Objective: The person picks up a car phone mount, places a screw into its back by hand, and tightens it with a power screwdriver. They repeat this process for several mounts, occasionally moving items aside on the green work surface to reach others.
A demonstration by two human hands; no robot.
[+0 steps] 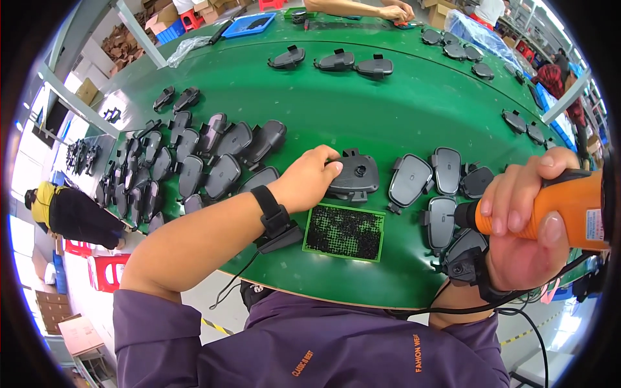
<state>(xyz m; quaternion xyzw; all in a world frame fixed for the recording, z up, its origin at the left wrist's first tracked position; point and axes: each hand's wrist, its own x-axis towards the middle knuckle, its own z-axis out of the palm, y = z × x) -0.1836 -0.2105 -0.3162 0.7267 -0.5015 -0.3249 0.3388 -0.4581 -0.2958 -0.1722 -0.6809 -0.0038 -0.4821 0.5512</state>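
My left hand [310,176] grips the left edge of a black phone holder [354,176], which lies back side up on the green table with a round socket showing. In my right hand [530,207], held out at the right, is an orange electric screwdriver [556,210]; its black nose points left, above several phone holders. Just below the held phone holder sits a green tray [380,249] filled with small black screws. More phone holders, such as one [411,180] lying face up, are between the held one and the screwdriver.
Many black phone holders [223,174] crowd the left of the green table [375,107]. Three more [336,61] lie farther back. A blue tray [249,24] stands at the far side, where another person's hands [396,13] work. A black cable [543,336] trails at the lower right.
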